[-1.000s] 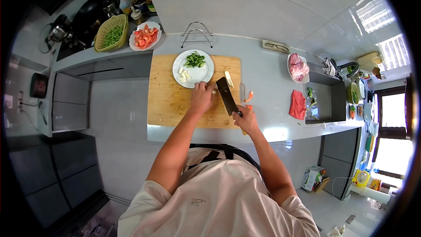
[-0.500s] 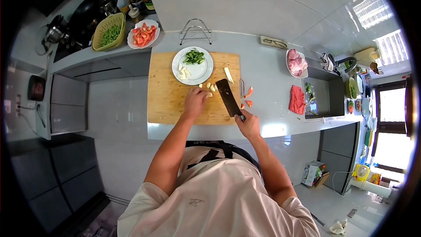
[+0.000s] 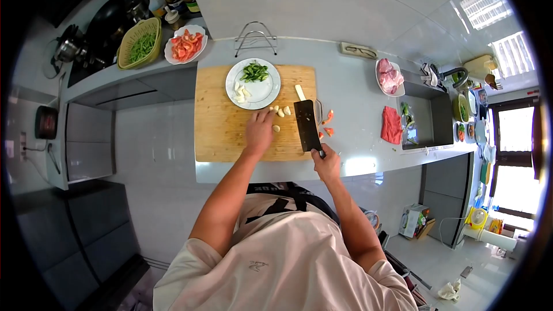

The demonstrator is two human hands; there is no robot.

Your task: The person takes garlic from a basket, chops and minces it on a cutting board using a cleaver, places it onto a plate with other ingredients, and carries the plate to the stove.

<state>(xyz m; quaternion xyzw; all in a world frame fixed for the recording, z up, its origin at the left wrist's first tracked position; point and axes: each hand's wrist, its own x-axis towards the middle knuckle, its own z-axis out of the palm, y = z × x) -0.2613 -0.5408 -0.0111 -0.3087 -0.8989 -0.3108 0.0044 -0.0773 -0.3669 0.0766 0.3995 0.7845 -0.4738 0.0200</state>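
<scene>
My right hand [image 3: 327, 163] grips the handle of a dark cleaver [image 3: 306, 124], its blade lying over the right side of the wooden cutting board [image 3: 222, 138]. My left hand [image 3: 260, 131] rests low over the board, fingers stretched forward, with their tips beside several peeled garlic cloves [image 3: 280, 112]. One separate clove [image 3: 276, 129] lies just right of that hand. Beyond it, a white plate [image 3: 265, 99] holds cut green peppers [image 3: 254, 71] and pale garlic pieces [image 3: 241, 92]. A pale strip of vegetable [image 3: 299, 93] pokes out past the blade's far end.
Tomato scraps [image 3: 328, 117] lie right of the board. Farther right are a bowl of raw meat [image 3: 390, 78], a red cloth [image 3: 391, 125] and the sink [image 3: 433, 116]. A wire rack [image 3: 255, 39] stands behind; tomatoes in a bowl [image 3: 187, 45] and a green basket [image 3: 141, 43] sit left.
My left hand has moved left and slightly away from me, leaving one clove uncovered on the board. The cleaver has shifted right and turned more upright in view, away from the garlic.
</scene>
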